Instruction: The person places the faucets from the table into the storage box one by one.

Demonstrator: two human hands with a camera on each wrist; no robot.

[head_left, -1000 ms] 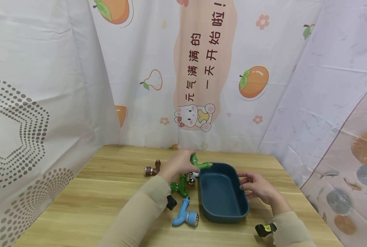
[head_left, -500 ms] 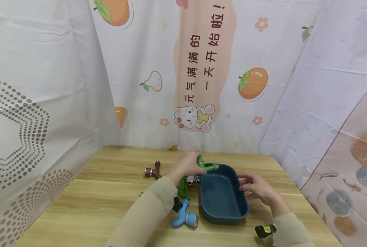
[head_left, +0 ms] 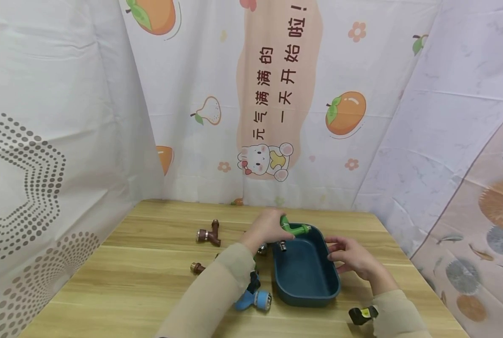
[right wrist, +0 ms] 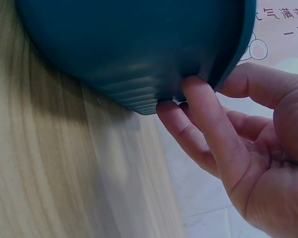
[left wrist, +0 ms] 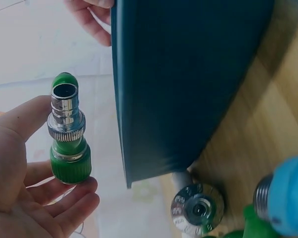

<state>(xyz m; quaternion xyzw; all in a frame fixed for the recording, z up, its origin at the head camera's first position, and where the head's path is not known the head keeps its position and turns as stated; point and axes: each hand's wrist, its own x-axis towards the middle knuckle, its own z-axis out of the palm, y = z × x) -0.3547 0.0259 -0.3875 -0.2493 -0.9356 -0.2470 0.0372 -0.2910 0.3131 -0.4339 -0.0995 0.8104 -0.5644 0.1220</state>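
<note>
My left hand [head_left: 270, 227] grips a green tap [head_left: 295, 230] with a chrome hose end, held above the far left part of the dark blue basin [head_left: 308, 277]. In the left wrist view the thumb and fingers hold the tap [left wrist: 69, 158] from the side, beside the basin's wall [left wrist: 188, 89]. At the basin's right side, my right hand [head_left: 354, 256] pinches the rim. The right wrist view has its fingertips against the outer wall [right wrist: 139, 49] and the thumb at the rim.
A brown tap [head_left: 210, 235] lies at the left, with another brown tap [head_left: 197, 268] partly behind my left sleeve. A blue tap [head_left: 255, 299] lies left of the basin's near end. A chrome tap [left wrist: 197, 209] lies close by the basin. A dark green tap is mostly hidden.
My left hand has moved right with the green tap, from beside the basin's left rim to above its inside. My right hand has stayed at the basin's right rim.
</note>
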